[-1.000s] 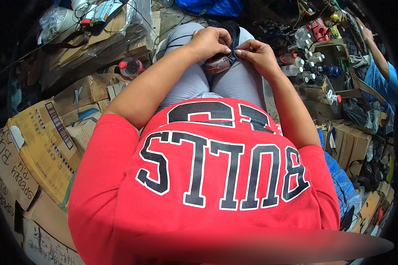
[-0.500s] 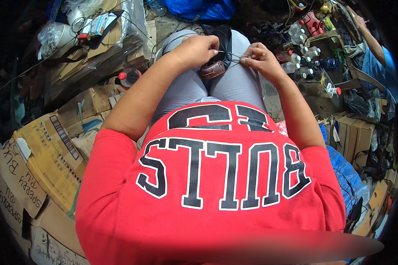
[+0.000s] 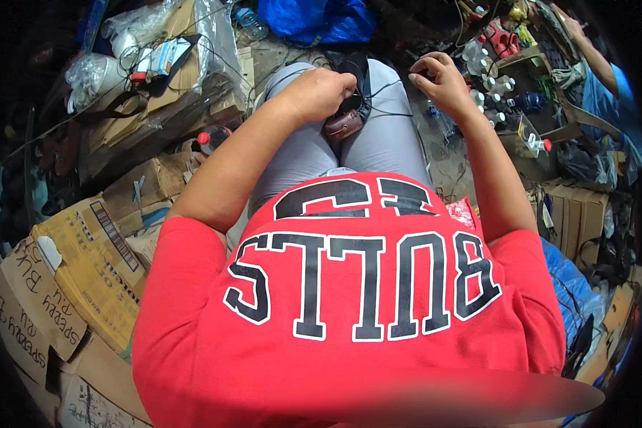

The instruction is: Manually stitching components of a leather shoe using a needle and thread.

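A small brown leather shoe (image 3: 344, 125) with a stitched edge rests between my grey-trousered thighs, against a black strap-like piece (image 3: 360, 75). My left hand (image 3: 318, 93) is closed beside the shoe's far left side; whatever its fingers hold is hidden. Off to the right, above my right knee, my right hand (image 3: 441, 82) is raised with thumb and fingers bent in a pinch. Dark thread (image 3: 391, 113) trails from the shoe across my right thigh. Its end at the right fingers is too thin to follow clearly.
Plastic-covered cardboard (image 3: 200, 78) lies at the far left, near a red-capped bottle (image 3: 212, 140). Cardboard boxes (image 3: 85, 257) stand close on my left. Several small bottles (image 3: 501, 87) and a clear container (image 3: 531, 139) sit at right. Another person's arm (image 3: 598, 60) shows at far right.
My right hand has moved away from the shoe, rightward and slightly farther off, opening a wide gap between my hands. The left hand stays by the shoe.
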